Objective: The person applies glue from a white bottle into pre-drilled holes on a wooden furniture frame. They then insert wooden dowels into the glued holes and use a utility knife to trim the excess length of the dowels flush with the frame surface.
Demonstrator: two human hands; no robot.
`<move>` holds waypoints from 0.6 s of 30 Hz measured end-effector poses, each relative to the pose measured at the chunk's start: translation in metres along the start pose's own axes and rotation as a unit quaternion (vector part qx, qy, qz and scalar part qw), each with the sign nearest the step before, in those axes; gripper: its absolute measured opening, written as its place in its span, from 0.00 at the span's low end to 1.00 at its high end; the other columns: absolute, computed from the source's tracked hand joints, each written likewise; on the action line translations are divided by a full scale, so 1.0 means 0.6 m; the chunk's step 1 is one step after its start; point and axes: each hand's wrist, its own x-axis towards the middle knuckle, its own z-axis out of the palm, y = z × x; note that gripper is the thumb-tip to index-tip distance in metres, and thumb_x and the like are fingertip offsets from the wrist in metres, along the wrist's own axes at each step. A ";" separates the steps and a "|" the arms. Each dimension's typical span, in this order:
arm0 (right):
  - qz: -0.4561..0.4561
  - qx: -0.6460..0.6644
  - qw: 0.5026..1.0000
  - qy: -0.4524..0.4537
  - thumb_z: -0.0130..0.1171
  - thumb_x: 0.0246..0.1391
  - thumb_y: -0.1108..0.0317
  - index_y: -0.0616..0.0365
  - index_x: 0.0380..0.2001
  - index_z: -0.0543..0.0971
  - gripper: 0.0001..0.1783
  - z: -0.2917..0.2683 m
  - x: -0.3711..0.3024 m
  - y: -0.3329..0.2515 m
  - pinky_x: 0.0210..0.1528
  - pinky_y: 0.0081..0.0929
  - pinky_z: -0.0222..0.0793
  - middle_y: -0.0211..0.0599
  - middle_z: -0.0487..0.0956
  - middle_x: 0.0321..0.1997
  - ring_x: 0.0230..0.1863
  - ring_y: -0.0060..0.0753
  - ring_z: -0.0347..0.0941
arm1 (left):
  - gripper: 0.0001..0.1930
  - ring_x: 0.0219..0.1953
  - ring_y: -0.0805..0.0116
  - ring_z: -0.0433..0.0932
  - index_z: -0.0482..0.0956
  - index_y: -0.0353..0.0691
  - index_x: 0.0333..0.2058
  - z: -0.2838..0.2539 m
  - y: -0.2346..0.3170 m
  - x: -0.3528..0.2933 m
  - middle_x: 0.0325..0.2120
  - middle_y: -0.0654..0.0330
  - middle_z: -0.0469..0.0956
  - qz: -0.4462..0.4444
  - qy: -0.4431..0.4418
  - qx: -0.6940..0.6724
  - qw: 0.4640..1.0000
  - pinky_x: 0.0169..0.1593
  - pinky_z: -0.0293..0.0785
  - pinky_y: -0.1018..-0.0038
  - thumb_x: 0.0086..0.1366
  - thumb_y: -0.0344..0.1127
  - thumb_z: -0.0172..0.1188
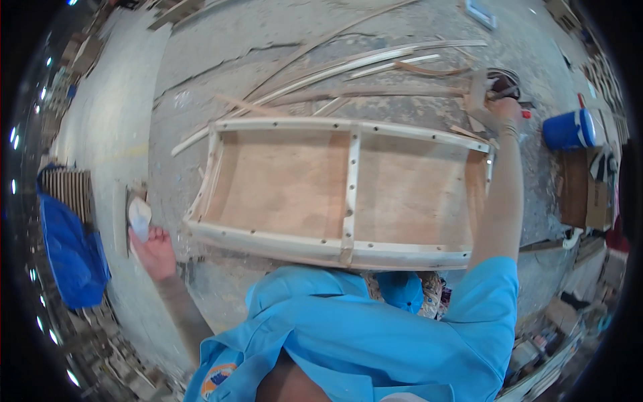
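A shallow wooden frame (pixel 351 181) with a plywood bottom and one cross bar lies before me, screw-like dots along its pale edges. Out to the left, my left hand (pixel 155 251) has its fingers curled at the lower end of a white, rounded, bottle-like thing (pixel 139 213). My right arm stretches across the frame's right end. At its far right corner my right hand (pixel 504 110) is closed, somewhat blurred, beside a dark reddish-brown round thing (pixel 501 84); what the fingers grip is hidden.
Long thin wood strips (pixel 348 63) lie scattered on the floor beyond the frame. A blue bucket (pixel 569 130) and a cardboard box (pixel 598 191) are at the right. A blue sheet (pixel 70 251) hangs over stacked wood at the left. Below the frame is a blue cap (pixel 400 291).
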 end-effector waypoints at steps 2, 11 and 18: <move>-0.107 0.027 0.993 0.034 0.56 0.48 0.55 0.54 0.30 0.83 0.15 -0.007 0.003 0.020 0.40 0.39 0.73 0.45 0.81 0.35 0.38 0.48 0.78 | 0.17 0.27 0.71 0.61 0.69 0.40 0.39 -0.018 -0.003 0.008 0.23 0.65 0.61 -0.012 -0.004 -0.015 1.000 0.36 0.63 0.74 0.66 0.49 0.50; -0.264 0.423 0.865 -0.061 0.51 0.60 0.63 0.63 0.38 0.74 0.13 -0.141 -0.277 -0.120 0.41 0.17 0.63 0.28 0.74 0.32 0.35 0.18 0.67 | 0.17 0.28 0.72 0.61 0.70 0.41 0.38 -0.028 -0.008 0.017 0.22 0.66 0.62 -0.030 -0.050 -0.015 0.998 0.38 0.63 0.73 0.66 0.50 0.50; -0.321 0.516 0.785 -0.125 0.49 0.60 0.70 0.61 0.33 0.72 0.06 -0.253 -0.613 -0.318 0.41 0.15 0.61 0.27 0.70 0.29 0.34 0.19 0.65 | 0.18 0.29 0.73 0.63 0.70 0.41 0.37 -0.071 0.008 0.056 0.22 0.67 0.62 -0.049 -0.076 0.013 0.996 0.39 0.64 0.73 0.67 0.52 0.47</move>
